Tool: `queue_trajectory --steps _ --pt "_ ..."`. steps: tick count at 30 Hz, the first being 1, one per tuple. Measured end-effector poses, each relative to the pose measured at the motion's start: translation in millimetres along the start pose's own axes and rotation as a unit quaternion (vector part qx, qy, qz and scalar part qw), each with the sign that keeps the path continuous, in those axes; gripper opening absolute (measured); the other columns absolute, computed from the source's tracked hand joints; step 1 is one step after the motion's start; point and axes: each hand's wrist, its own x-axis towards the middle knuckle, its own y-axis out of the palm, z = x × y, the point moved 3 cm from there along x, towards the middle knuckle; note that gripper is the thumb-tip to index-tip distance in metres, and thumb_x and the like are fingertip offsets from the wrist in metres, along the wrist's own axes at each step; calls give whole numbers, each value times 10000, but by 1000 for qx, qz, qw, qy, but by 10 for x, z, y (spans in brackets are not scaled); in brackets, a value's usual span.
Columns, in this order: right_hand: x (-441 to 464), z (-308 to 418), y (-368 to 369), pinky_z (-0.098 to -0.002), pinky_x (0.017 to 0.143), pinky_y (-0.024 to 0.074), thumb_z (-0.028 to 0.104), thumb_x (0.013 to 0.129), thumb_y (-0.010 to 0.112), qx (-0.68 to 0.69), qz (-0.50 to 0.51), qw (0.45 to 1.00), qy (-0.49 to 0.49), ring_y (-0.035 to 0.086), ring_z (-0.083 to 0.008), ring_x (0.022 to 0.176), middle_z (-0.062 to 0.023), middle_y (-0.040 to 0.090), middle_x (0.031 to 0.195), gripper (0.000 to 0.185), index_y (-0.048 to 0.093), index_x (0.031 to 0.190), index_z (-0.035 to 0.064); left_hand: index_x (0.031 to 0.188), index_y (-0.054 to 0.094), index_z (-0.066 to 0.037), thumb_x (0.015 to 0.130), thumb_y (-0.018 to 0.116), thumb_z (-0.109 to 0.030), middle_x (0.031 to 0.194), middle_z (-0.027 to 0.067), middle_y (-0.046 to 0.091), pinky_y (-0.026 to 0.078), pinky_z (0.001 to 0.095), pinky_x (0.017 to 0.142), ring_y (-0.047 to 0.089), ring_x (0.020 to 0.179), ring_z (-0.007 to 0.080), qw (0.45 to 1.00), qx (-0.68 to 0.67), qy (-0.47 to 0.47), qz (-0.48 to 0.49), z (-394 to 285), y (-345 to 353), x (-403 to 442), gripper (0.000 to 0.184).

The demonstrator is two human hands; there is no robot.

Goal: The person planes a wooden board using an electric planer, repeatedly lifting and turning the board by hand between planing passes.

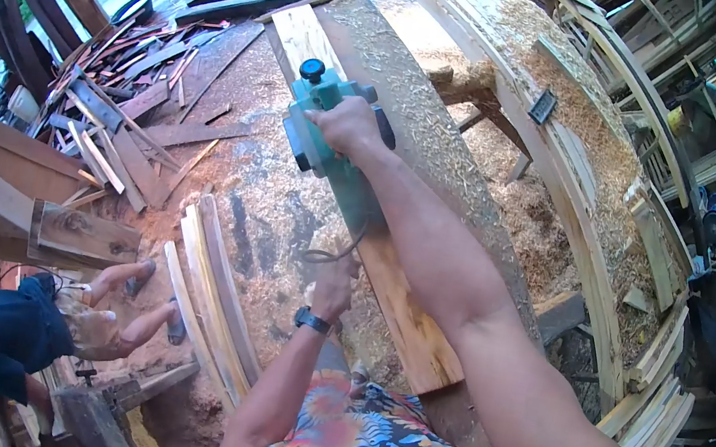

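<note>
Right fingers point(316, 120) gripping one planer point(332, 91), one board point(417, 326) beneath, one cord point(324, 256)

planer point(319, 144) on board point(420, 332) | board on bench point(435, 119) | scrap pile point(128, 108) left | beams point(562, 176) right

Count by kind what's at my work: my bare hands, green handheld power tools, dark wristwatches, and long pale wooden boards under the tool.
Bare hands, right hand and left hand: 2
Green handheld power tool: 1
Dark wristwatch: 1
Long pale wooden board: 1
Total: 5
</note>
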Motion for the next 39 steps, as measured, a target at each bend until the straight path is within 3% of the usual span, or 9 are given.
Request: queue_trajectory --steps 1,6,9,17,22,30,33,35,39 --pt "77 77 -10 -383 655 591 411 847 794 4 3 1000 6 749 -276 712 -215 745 859 502 723 946 -76 795 643 13 1080 424 -504 876 130 719 505 375 851 668 871 248 992 -10 -130 -3 -193 -27 62 631" --pt "574 339 54 -376 631 588 390 847 805 -5 -1 1000 16 742 -268 679 -197 746 836 468 726 933 -64 877 711 48 993 575 -556 789 159 729 540 388 713 709 750 248 986 52 -157 29 -357 -52 314 630" --pt "879 468 97 -375 638 591 397 842 807 -3 6 1000 11 743 -269 680 -201 748 860 477 725 934 -63 757 722 44 924 662 -546 633 147 689 518 421 606 693 610 281 990 28 -133 24 -423 -85 369 616" --pt "1649 850 184 -343 733 598 454 857 760 -41 12 999 -17 758 -246 768 -182 760 895 490 747 925 -31 580 585 -46 802 833 -493 524 -4 497 366 353 494 448 512 114 983 -34 -180 12 -410 -186 391 557" --pt "2239 1079 293 -327 772 584 497 872 733 -99 0 995 -34 756 -206 764 -123 763 830 473 762 855 25 1033 585 31 689 939 -438 886 97 673 543 325 727 623 767 167 967 -53 -246 37 -581 -277 449 681" --pt "2916 1435 337 -301 839 574 398 811 712 -112 -15 991 -71 763 -203 889 -111 776 903 361 783 871 49 1139 523 57 677 941 -434 1001 148 651 539 398 840 650 932 260 966 46 -240 80 -591 -361 537 793" --pt "3228 1521 394 -316 860 574 433 807 735 -123 -59 987 -88 759 -218 932 -111 777 955 389 787 901 59 1183 546 76 634 910 -598 1059 196 676 545 403 866 673 972 310 970 15 -227 79 -213 -267 444 942" --pt "3392 1612 402 -334 920 558 573 788 772 -120 -39 988 -88 722 -251 1071 -150 757 1081 581 773 1033 46 1205 524 83 622 932 -565 1065 204 673 546 405 864 672 973 317 971 6 -223 86 -238 -290 489 963" --pt "3760 1756 444 -336 886 566 606 780 781 -99 -43 985 -136 736 -248 1012 -154 764 1020 626 766 1001 20 1204 498 90 615 954 -523 1078 215 663 551 401 839 673 968 315 980 42 -177 85 -307 -339 644 965"
